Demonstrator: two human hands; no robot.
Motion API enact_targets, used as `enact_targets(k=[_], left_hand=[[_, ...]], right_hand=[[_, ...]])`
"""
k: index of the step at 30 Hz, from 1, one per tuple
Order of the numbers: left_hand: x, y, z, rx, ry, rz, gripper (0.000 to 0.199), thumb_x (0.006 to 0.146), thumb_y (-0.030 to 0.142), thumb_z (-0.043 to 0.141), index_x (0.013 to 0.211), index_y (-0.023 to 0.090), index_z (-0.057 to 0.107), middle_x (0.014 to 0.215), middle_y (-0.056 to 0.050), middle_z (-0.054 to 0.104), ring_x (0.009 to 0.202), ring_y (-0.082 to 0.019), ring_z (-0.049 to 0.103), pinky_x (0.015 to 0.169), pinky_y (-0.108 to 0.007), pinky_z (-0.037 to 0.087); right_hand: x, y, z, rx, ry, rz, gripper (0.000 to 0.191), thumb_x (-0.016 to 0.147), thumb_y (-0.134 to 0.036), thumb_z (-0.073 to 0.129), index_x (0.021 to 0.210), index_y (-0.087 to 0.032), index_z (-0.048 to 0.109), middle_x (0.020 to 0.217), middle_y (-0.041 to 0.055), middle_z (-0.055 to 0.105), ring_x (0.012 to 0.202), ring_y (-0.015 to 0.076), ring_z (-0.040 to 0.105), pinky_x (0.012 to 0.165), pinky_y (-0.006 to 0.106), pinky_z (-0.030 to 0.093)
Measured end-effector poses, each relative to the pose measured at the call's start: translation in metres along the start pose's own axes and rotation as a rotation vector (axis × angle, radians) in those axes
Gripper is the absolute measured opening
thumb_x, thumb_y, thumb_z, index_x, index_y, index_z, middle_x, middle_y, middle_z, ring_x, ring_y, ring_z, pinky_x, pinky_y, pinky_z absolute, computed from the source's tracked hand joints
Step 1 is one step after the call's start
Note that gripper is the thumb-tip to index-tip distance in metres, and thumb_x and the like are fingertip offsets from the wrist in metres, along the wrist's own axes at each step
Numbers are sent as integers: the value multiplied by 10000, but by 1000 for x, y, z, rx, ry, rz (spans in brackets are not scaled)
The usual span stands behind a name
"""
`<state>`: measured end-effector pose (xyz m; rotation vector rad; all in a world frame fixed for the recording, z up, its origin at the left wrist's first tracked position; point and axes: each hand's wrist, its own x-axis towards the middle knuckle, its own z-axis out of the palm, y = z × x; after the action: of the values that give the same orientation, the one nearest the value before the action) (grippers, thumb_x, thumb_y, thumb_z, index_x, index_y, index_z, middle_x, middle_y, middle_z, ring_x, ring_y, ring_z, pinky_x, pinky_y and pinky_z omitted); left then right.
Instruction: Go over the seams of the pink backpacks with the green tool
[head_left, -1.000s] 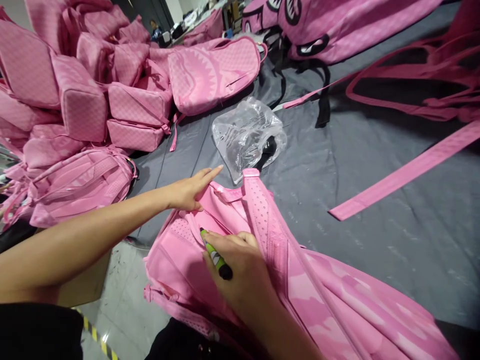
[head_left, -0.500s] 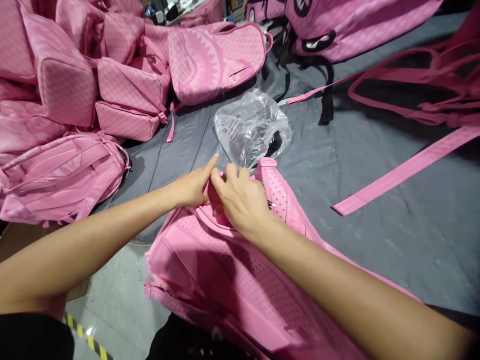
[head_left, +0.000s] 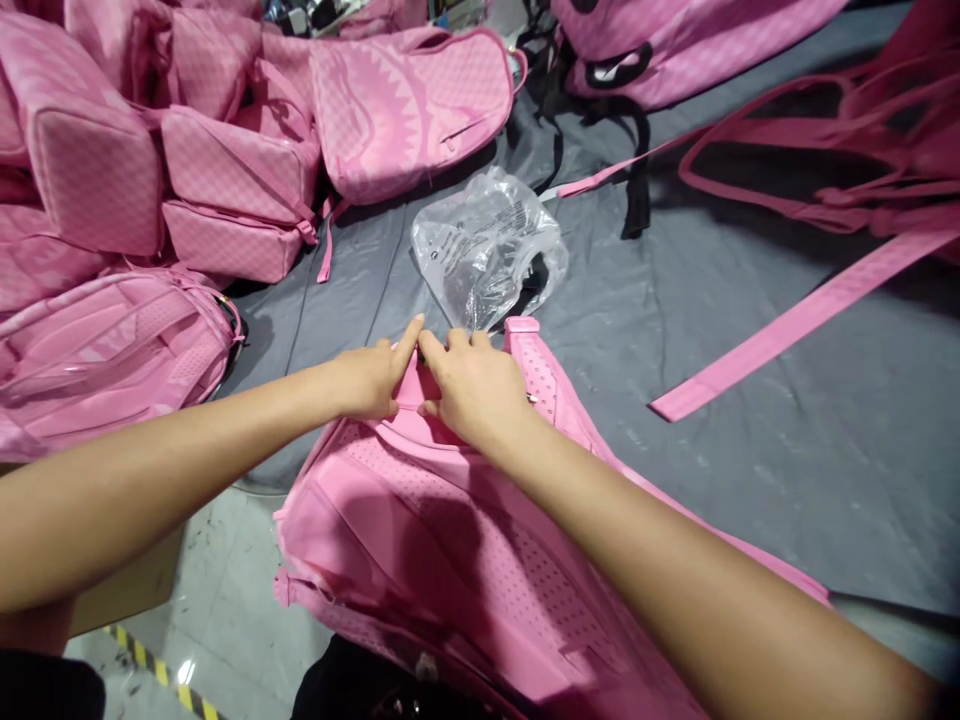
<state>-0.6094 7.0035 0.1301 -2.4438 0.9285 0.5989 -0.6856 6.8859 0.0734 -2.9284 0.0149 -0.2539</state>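
Observation:
A pink backpack (head_left: 420, 540) lies in front of me with its padded, dotted back panel facing up. Both hands are at its far end, by the top handle. There my left hand (head_left: 375, 375) pinches the pink fabric, its index finger pointing away from me. Close beside it, my right hand (head_left: 480, 385) has its fingers bent over the same edge, thumb toward the left hand. The right fingertips are partly hidden behind the hand. Just beyond them, a crumpled clear plastic bag (head_left: 487, 240) rests on the grey cloth.
Pink backpacks are piled at the left (head_left: 97, 180). A backpack with a shark-mouth print (head_left: 412, 110) lies at the back. A wide pink strap (head_left: 795, 330) and pink webbing lie on the grey cloth (head_left: 600, 300) at right. Yellow-black tape (head_left: 154, 665) marks the floor.
The view has shifted slightly, so the surroundings sit a little further left. Both hands stay on the backpack's top edge, and my right thumb now shows pressed near the left hand.

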Motion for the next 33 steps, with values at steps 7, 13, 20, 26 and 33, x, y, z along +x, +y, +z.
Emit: enact_targets(k=[7,13,20,26,33], left_hand=[[8,-22,1,-201,-31,174,1199,718,244,690,1532,154,-185,1328,-182,544,933,-202,642,839,-292,500],[7,-21,-1,-256,-63,175,1177,723,223,656,1533,171,-197,1562,-222,292,1248,-235,532,1022,-312,435],[6,-21,2,-287,-34,202,1127,726,178,649,1554,177,-115,1452,-199,445,1112,-246,605,899,-313,504],[4,-14,-3,-241,-96,119,1134,762,164,639,1542,207,-183,1396,-192,494,1088,-250,633,855,-296,503],[4,-14,-5,-187,-123,134,1123,782,189,630,1530,211,-207,1444,-221,453,1100,-250,641,873,-288,492]], right_hand=[[0,4,-4,76,6,-5,791,712,-383,841,1372,-150,472,1128,150,629,991,299,602,670,326,501],[0,5,0,94,22,-12,809,690,-341,861,1368,-138,470,1121,143,634,1005,310,608,652,328,501],[-16,26,-27,289,256,-39,147,915,-199,532,1027,-160,619,938,81,694,802,220,656,635,300,453],[-58,40,-49,467,592,-93,332,996,-410,460,844,-182,646,681,47,657,617,183,629,587,301,444],[-68,20,-16,877,199,-171,172,904,-264,664,1063,-226,717,878,14,753,745,162,670,751,322,502]])
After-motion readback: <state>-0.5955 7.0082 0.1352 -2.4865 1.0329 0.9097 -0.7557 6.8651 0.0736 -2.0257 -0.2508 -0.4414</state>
